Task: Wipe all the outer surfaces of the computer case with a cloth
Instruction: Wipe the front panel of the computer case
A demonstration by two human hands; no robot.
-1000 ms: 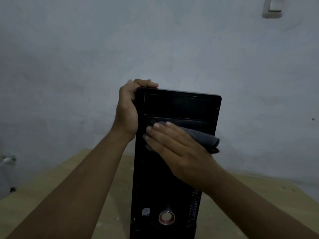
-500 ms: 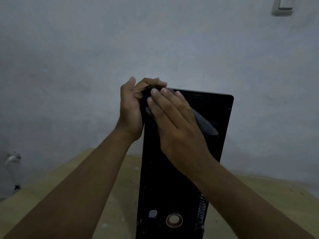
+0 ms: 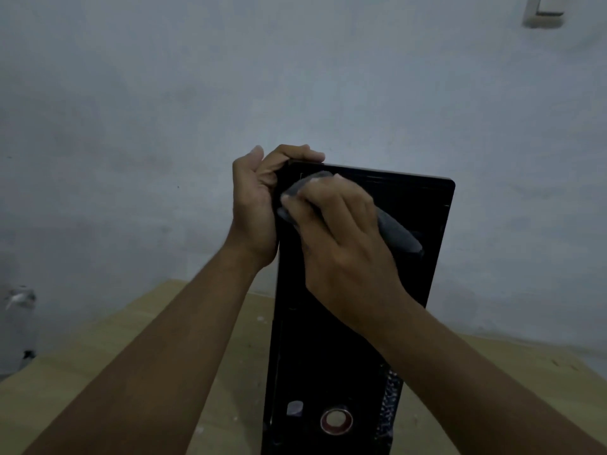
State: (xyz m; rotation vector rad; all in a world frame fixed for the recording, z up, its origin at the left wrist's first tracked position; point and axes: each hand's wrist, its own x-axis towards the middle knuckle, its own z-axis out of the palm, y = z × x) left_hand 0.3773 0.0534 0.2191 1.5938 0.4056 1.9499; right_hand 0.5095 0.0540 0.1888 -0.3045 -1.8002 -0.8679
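Case [image 3: 315, 356] stands upright on the table [image 3: 131, 349], its front panel facing the person and the wall close behind. Left hand [image 3: 256, 205] grips the top left corner, fingers curled over the top edge to steady it. Right hand [image 3: 341, 238] holds the bunched cloth [image 3: 397, 234] against the upper front panel, fingers bent round it, right beside the left hand. The step in hand looks like wiping the front face — its top part. Next, I judge, the cloth should sweep across to the right edge and down toward the round button [image 3: 336, 421], with the left grip kept firm so the tall case does not tip — top, sides and back seemingly remain.
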